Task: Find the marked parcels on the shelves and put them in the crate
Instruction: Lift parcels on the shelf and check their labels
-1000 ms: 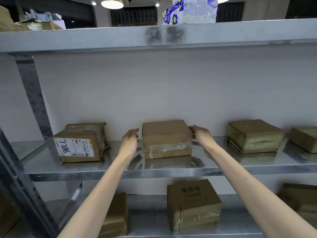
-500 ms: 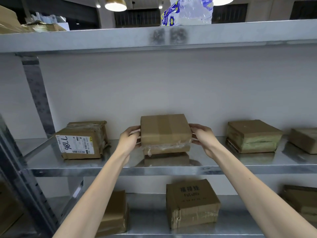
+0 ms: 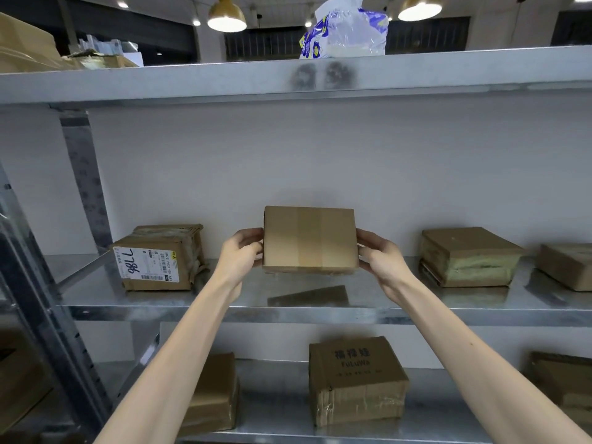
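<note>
The left hand [image 3: 238, 251] and right hand [image 3: 381, 255] each have their grip pinching an end of the plain box [image 3: 309, 240], held clear above the shelf [image 3: 448, 304], midway along its front edge.

"98LL" on label [image 3: 145, 264], "FuLuWa" on box [image 3: 357, 379]

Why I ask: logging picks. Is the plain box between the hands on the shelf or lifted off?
Lifted: the left hand and right hand hold the box; bare shelf shows under it.

Two hands: left hand [image 3: 238, 254], right hand [image 3: 382, 261]. One held parcel [image 3: 309, 240]. Middle shelf [image 3: 224, 307]: three parcels [image 3: 467, 256]. Lower shelf [image 3: 275, 415]: three.
</note>
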